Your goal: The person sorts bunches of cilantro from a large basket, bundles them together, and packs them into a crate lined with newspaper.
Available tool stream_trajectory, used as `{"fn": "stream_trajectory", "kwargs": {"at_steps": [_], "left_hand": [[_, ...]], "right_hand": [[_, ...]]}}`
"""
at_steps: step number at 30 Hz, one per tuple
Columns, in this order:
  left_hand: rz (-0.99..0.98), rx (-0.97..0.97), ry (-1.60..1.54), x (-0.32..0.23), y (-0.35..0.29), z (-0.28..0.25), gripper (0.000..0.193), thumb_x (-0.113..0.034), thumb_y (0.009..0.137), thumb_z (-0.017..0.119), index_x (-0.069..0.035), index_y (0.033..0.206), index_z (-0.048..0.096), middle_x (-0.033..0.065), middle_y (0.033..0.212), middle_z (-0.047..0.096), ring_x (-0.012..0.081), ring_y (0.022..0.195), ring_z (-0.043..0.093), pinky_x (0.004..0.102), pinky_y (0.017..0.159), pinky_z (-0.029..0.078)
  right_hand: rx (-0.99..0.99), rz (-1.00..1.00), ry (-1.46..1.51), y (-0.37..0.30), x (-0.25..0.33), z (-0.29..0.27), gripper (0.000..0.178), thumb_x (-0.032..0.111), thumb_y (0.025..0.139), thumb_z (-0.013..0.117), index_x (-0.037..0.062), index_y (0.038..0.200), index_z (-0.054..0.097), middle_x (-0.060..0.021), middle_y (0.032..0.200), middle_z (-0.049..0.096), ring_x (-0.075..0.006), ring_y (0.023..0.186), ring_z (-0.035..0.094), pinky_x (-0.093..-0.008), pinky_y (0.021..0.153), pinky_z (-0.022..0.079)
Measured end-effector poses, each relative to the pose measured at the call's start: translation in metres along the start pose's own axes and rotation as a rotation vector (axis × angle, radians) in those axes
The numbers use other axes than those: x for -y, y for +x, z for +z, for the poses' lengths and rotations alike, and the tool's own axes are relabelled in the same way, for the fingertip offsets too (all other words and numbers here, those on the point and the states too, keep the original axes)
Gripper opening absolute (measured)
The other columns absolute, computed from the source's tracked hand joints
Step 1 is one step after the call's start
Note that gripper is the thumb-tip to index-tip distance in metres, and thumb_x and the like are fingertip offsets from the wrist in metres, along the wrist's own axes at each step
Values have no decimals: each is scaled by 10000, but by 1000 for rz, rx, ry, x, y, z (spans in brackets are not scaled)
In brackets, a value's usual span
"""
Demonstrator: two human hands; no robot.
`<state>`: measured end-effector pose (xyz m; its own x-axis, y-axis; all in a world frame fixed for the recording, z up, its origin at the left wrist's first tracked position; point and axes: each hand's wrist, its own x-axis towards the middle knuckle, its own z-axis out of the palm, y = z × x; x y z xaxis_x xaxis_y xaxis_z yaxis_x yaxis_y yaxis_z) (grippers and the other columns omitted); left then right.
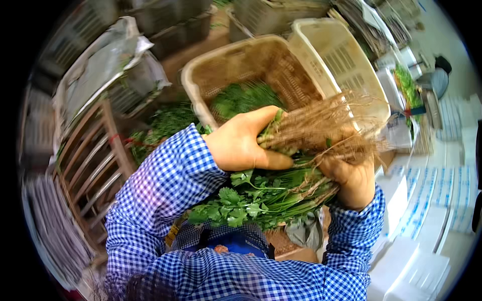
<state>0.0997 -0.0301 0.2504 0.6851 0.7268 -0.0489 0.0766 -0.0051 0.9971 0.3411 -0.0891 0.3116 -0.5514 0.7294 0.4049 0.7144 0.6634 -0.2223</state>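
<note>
Both hands (241, 143) grip leafy, perhaps muddy-rooted coriander (261, 193).

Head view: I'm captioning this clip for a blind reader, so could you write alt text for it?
Two hands in blue checked sleeves hold a bunch of coriander with tangled roots; the left hand clasps the stems, and the right hand supports the root end. Behind them, a beige plastic basket holds more greens.

2 baskets (251, 65) crowd beyond; wooden chair (95, 155) blocks left.

wooden chair (93, 160) at left | stacked dark crates (170, 22) behind | white boxes (432, 210) piled at right | pale floor (454, 47) far right | daylight
</note>
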Motion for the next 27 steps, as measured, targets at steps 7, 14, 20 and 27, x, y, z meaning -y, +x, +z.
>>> {"fn": "stream_trajectory", "kwargs": {"at_steps": [7,14,20,27], "left_hand": [[-177,-271,-91,38,-115,-92,664,-289,904,761,20,1434,507,126,1340,639,204,1226,578,353,1094,431],[-520,-653,184,248,-268,-225,923,-573,916,690,33,1534,368,253,1494,499,322,1364,503,391,1150,392],[-416,-1079,-35,342,-391,-208,1124,-714,886,610,24,1598,151,304,1635,196,417,1528,207,525,1232,272],[-358,-1278,85,228,-399,-107,943,-590,893,688,-34,1562,324,269,1588,351,425,1496,293,541,1219,273]], "right_hand": [[475,573,1212,133,45,120,256,99,858,686,-55,1062,694,-82,980,731,-154,876,666,-299,798,530],[756,420,963,237,140,402,476,221,871,742,-50,1252,654,-191,1162,722,-263,1059,683,-348,939,516],[592,600,1073,218,216,452,663,317,997,646,-24,1511,405,-255,1493,499,-364,1365,509,-417,1140,421],[320,579,1072,139,147,385,478,156,1018,626,28,1459,491,-160,1367,616,-222,1166,633,-332,992,534]]}}
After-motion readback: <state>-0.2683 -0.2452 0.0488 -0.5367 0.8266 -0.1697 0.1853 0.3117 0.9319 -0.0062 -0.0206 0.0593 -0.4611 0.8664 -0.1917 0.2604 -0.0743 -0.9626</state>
